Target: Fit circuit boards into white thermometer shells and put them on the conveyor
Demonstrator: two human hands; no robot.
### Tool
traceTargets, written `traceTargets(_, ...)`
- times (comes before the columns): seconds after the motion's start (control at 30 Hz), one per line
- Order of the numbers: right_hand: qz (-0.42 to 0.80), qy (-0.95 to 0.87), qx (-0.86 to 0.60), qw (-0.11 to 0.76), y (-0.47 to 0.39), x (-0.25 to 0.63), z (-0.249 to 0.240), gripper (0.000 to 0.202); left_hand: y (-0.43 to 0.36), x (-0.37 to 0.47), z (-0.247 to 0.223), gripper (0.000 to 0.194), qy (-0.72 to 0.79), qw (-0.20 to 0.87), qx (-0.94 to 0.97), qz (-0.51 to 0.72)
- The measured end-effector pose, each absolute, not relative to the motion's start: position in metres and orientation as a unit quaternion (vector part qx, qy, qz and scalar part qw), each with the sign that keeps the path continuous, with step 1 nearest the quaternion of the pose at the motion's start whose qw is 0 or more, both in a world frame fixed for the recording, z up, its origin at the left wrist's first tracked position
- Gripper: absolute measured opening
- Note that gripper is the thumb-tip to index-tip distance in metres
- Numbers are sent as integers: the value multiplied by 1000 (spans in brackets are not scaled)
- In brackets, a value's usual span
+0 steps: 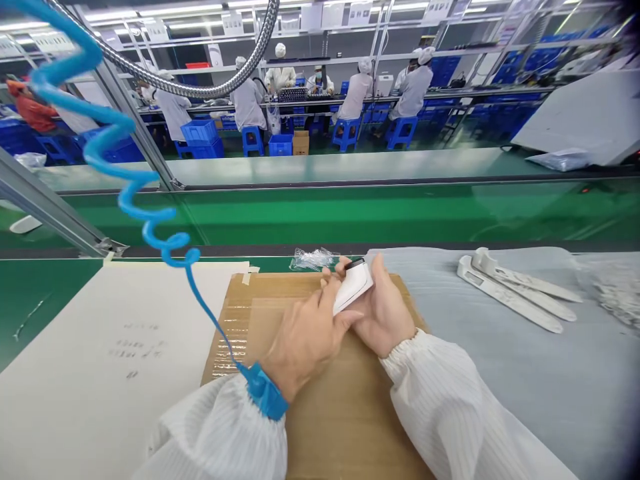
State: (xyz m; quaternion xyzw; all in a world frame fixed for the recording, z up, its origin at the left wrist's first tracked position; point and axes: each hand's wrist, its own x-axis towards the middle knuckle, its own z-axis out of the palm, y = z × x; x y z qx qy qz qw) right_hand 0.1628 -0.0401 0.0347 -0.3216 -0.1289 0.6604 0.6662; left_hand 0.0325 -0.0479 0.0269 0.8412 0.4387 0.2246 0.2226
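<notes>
We work over a cardboard sheet (345, 413) on the bench, co-workers at a far line. Far left, a blue crate (200, 132) stands stacked; its contents we cannot tell. Our left hand (305, 333) and right hand (387, 310) grasp a smooth white, black-tipped piece (353, 288) above the sheet's far edge.
</notes>
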Motion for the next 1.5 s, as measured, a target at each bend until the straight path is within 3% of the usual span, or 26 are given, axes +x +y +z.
traceTargets(0.13,676,-75,-326,656,-43,164,38,51,-51,37,31,53,467,157,861,127)
traceTargets(0.33,688,-100,-310,648,-38,177,30,46,-49,37,32,52,422,87,895,111)
traceTargets(0.43,692,-205,-316,616,-36,179,30,35,-42,31,30,46,487,105,853,157)
traceTargets(0.5,686,-274,-317,594,-37,176,28,31,-38,27,27,43,504,105,819,256)
traceTargets(0.63,678,-312,-317,585,-43,157,21,33,-39,28,21,43,427,100,799,411)
traceTargets(0.83,681,-300,-313,590,-43,152,18,29,-39,34,18,37,407,90,809,414)
traceTargets(0.97,680,-277,-307,606,-37,178,23,21,-34,22,19,39,392,127,850,328)
traceTargets(1.13,666,-262,-293,634,-33,197,25,21,-38,19,25,29,434,141,861,225)
traceTargets(1.27,655,-243,-315,643,-31,187,20,19,-33,19,30,30,463,257,787,316)
traceTargets(1.37,659,-255,-339,621,-32,179,14,31,-15,1,28,33,578,227,659,425)
traceTargets(1.5,655,-254,-357,616,-33,177,10,39,19,-41,17,40,721,183,563,360)
